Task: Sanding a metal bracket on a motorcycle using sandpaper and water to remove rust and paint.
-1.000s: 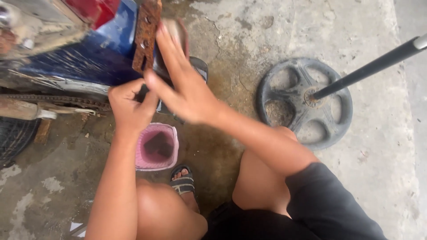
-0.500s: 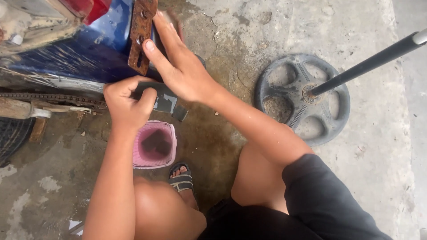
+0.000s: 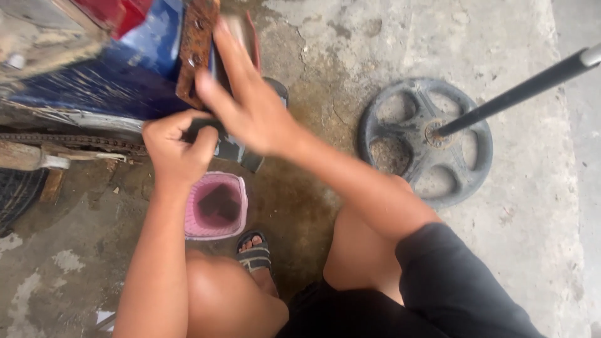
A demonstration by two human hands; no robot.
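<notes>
My left hand (image 3: pixel 175 147) is closed around a dark grey part (image 3: pixel 231 149) that sticks out below the blue body of a motorbike (image 3: pixel 94 81). My right hand (image 3: pixel 247 100) lies flat with fingers spread, pressing on the same dark part beside a rusty metal bracket (image 3: pixel 195 44) that hangs from the bike. A pink plastic tub (image 3: pixel 235 219) with dark liquid stands on the concrete under my hands. My knees and one sandalled foot (image 3: pixel 253 250) show at the bottom.
A drive chain (image 3: pixel 81 143) and a tyre (image 3: pixel 19 194) are at the left. A round grey cast base (image 3: pixel 469 163) with a black pole (image 3: pixel 519 94) stands on the stained concrete at the right.
The view has shifted slightly. My right hand has slid up along the rusty bracket and my left hand has tightened on the dark part.
</notes>
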